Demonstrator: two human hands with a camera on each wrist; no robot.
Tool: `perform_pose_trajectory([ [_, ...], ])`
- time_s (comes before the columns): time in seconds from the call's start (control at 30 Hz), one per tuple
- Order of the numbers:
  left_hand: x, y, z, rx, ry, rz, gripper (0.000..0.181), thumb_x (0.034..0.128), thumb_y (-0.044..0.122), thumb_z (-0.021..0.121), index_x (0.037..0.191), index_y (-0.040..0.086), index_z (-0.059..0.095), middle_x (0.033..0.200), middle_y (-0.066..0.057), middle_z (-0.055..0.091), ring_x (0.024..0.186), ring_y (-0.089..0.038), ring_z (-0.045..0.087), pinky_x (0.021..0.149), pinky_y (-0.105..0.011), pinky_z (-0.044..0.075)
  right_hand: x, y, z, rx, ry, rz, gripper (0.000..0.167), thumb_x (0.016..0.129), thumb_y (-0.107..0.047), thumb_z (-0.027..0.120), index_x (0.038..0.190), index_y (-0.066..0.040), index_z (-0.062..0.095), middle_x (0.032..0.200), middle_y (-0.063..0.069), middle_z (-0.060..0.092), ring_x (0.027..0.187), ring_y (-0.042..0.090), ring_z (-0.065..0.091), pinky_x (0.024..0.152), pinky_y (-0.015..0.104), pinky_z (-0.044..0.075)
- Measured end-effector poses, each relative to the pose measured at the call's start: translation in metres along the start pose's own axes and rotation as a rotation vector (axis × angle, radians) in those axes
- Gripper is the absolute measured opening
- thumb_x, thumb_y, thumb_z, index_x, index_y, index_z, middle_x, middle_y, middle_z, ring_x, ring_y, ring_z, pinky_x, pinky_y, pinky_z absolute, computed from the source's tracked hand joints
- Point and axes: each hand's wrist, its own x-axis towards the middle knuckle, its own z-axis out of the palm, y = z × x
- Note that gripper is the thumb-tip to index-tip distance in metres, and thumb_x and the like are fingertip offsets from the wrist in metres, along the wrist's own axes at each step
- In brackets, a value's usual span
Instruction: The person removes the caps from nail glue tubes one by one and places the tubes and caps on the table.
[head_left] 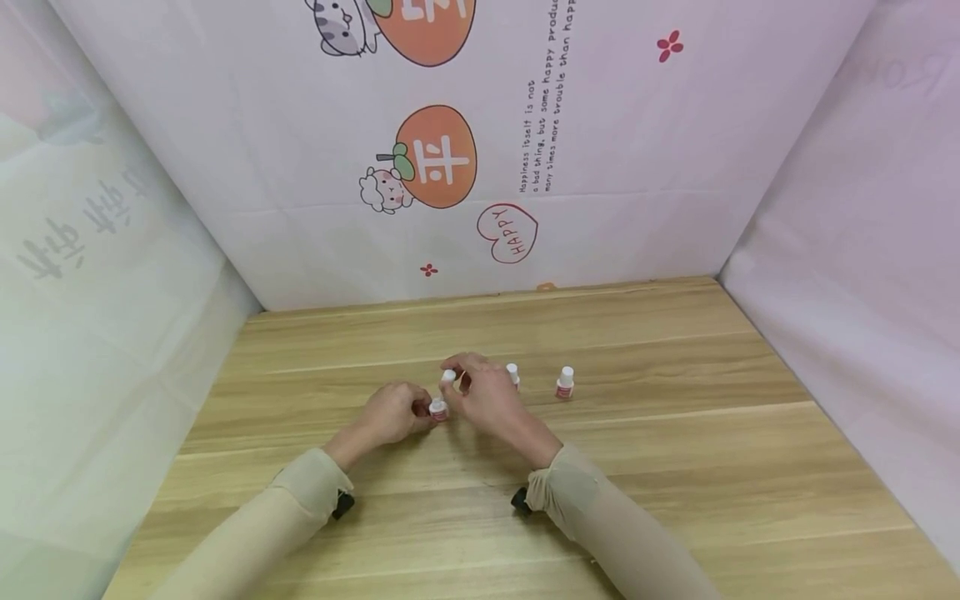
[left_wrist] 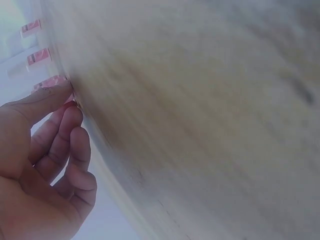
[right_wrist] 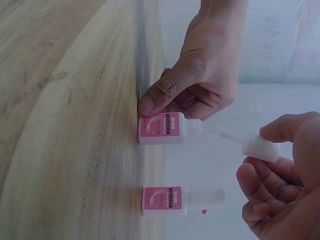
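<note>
A small nail glue bottle with a pink label stands upright on the table, its neck uncovered. My left hand pinches it low down between thumb and fingers; in the left wrist view this hand hides much of the bottle. Above the neck, my right hand pinches the white brush cap between thumb and fingers. The thin applicator on that cap points at the bottle's neck, its tip just apart from it. A capped nail glue bottle stands beside the uncapped one, partly behind my right hand in the head view.
Farther right on the wooden table stands another capped bottle. A printed white cloth rises at the table's back edge, with pale cloth walls at both sides.
</note>
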Motion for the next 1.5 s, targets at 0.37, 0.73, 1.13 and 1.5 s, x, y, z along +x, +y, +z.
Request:
perform_pose_trajectory([
  [0.37, -0.004, -0.01, -0.004, 0.029, 0.016, -0.01, 0.016, 0.0816, 0.027, 0.083, 0.076, 0.018, 0.071, 0.072, 0.009, 0.067, 0.064, -0.004, 0.051, 0.061, -0.024, 0.044, -0.001, -0.001, -0.003, 0.012, 0.018, 0.02, 0.018, 0.092, -0.03, 0.071, 0.104, -0.016, 0.068, 0.089, -0.003, 0.066, 0.073, 0.007, 0.059, 0.064, 0.019, 0.045],
  [0.73, -0.011, -0.022, -0.01, 0.008, 0.011, -0.074, 0.016, 0.0811, 0.027, 0.084, 0.078, 0.017, 0.071, 0.073, 0.007, 0.068, 0.063, -0.004, 0.053, 0.06, -0.024, 0.045, -0.001, 0.0, -0.001, -0.013, -0.004, 0.011, 0.015, 0.092, -0.034, 0.071, 0.097, -0.021, 0.064, 0.081, -0.007, 0.064, 0.069, 0.003, 0.052, 0.063, 0.019, 0.043],
  [1.13, -0.017, -0.04, -0.02, -0.029, 0.006, -0.113, 0.017, 0.0827, 0.025, 0.082, 0.077, 0.015, 0.071, 0.072, 0.005, 0.068, 0.063, -0.006, 0.053, 0.059, -0.024, 0.044, -0.001, -0.003, 0.003, -0.015, -0.057, 0.004, 0.017, 0.091, -0.034, 0.072, 0.096, -0.02, 0.062, 0.078, -0.009, 0.064, 0.066, 0.001, 0.052, 0.059, 0.017, 0.043],
  [1.5, -0.024, -0.061, -0.031, -0.022, 0.0, -0.171, 0.013, 0.0823, 0.023, 0.082, 0.083, 0.013, 0.073, 0.076, 0.003, 0.07, 0.067, -0.008, 0.057, 0.062, -0.026, 0.046, 0.001, -0.006, 0.005, -0.034, -0.143, 0.042, 0.019, 0.089, -0.034, 0.073, 0.095, -0.023, 0.06, 0.08, -0.01, 0.062, 0.068, 0.004, 0.053, 0.062, 0.019, 0.045],
])
